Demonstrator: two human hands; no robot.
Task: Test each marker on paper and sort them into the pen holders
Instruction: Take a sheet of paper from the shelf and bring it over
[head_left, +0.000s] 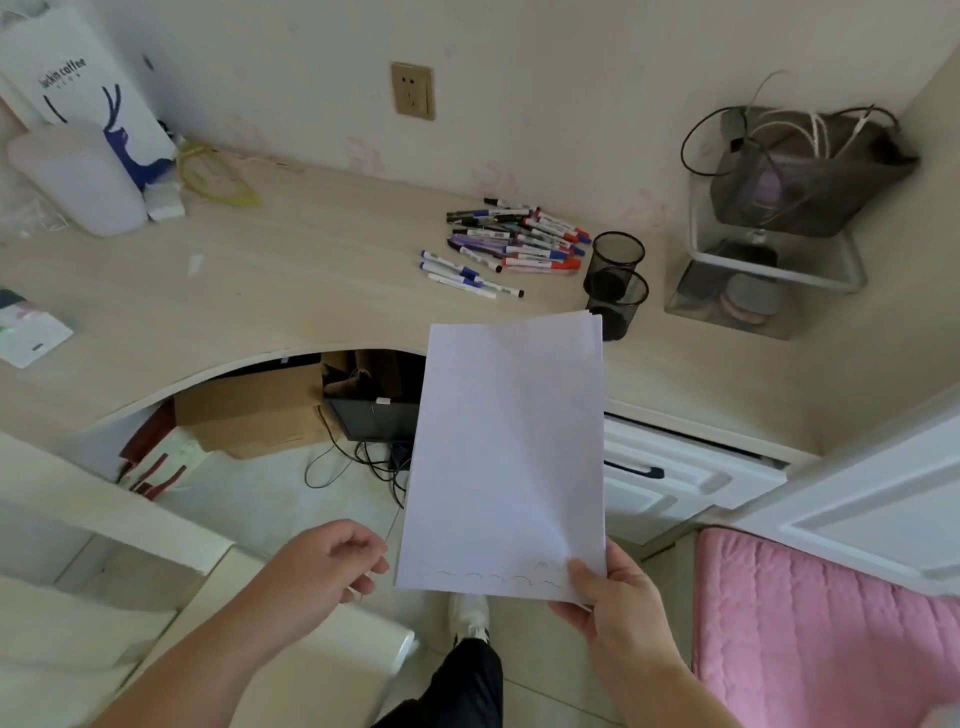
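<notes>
A thin stack of white paper is pinched at its near right corner by the right hand, thumb on top. It is held out in the air short of the desk, presumably so that it can be laid flat there as a test surface. Faint scribbles are seen along its near edge. The left hand hangs just left of the paper with fingers loosely curled and nothing held.

Beyond the paper's far edge, on the desk, the whiteboard markers are heaped in one loose pile, none yet sorted. An exact count cannot be made; well over a dozen are judged present, with blue, red, black and purple caps. Two black mesh pen holders stand touching, just right of the pile, apparently empty, the paper's far right corner overlapping the nearer one.
</notes>
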